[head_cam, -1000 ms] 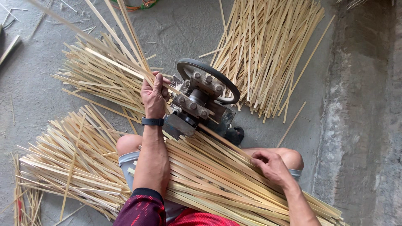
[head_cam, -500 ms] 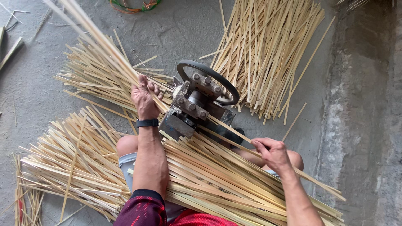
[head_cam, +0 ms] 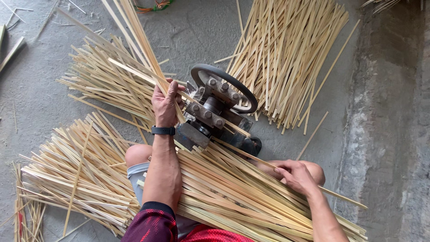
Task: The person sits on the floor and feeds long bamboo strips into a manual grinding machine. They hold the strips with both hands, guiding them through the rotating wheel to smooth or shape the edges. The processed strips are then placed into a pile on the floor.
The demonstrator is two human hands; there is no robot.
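Note:
A small metal splitting machine [head_cam: 215, 112] with a dark hand wheel stands on the concrete floor in front of my knees. My left hand [head_cam: 165, 104], a black band on its wrist, grips several thin bamboo strips [head_cam: 134, 40] that fan up and to the left from the machine. My right hand [head_cam: 295, 175] holds one long bamboo strip [head_cam: 251, 154] that runs slantwise into the machine's near side. A thick bundle of bamboo strips [head_cam: 233, 197] lies across my lap under that hand.
Heaps of pale bamboo strips lie all around: one at the back right [head_cam: 286, 58], one behind the left hand [head_cam: 103, 85], one at the near left [head_cam: 71, 179]. A rough concrete ledge [head_cam: 385, 134] runs down the right side.
My right hand has lifted off the lap bundle and taken one strip, holding it to the machine. My left hand first drew back leftward with its strips, then returned toward the machine.

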